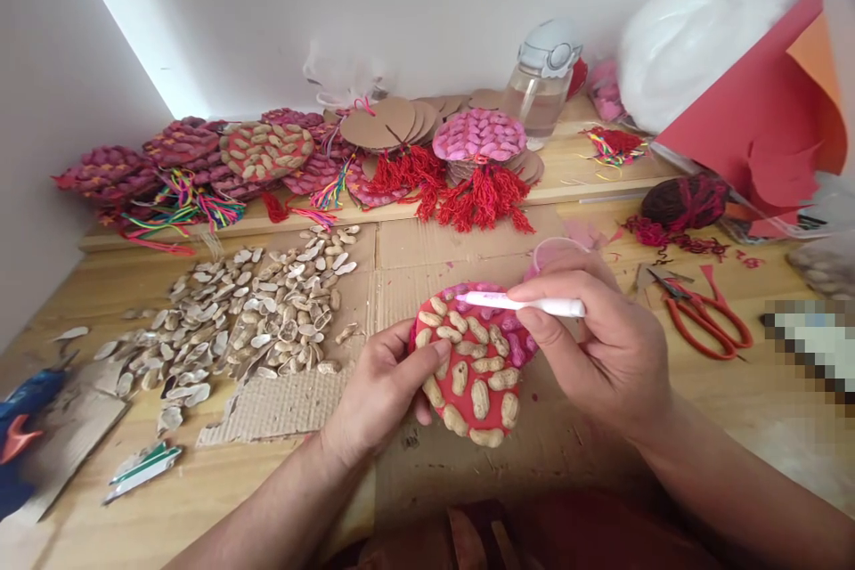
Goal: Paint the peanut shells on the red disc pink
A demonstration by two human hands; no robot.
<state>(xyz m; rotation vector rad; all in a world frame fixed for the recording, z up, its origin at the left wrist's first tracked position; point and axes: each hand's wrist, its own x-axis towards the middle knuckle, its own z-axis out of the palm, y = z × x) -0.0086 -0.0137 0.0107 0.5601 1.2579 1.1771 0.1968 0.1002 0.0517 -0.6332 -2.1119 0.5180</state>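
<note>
My left hand (394,374) grips the left edge of a round red disc covered in peanut shells (479,390), its thumb lying over the shells. Most shells on it are plain tan, while those along the upper right are coloured pink-purple. Between the thumb and fingers of my right hand (594,338) is a white marker pen (548,305). Its pink tip points left and lies at the disc's upper edge, by the coloured shells; whether it touches one is hard to tell. Behind my right hand, a clear pinkish cup (557,254) is partly hidden.
Loose peanut shells (267,312) lie in a heap at left, by a corrugated cardboard piece (280,405). Finished shell discs (267,150) with tassels line the back ledge beside a water bottle (538,85). To the right are red-handled scissors (701,321), dark yarn (685,203) and red paper (754,98).
</note>
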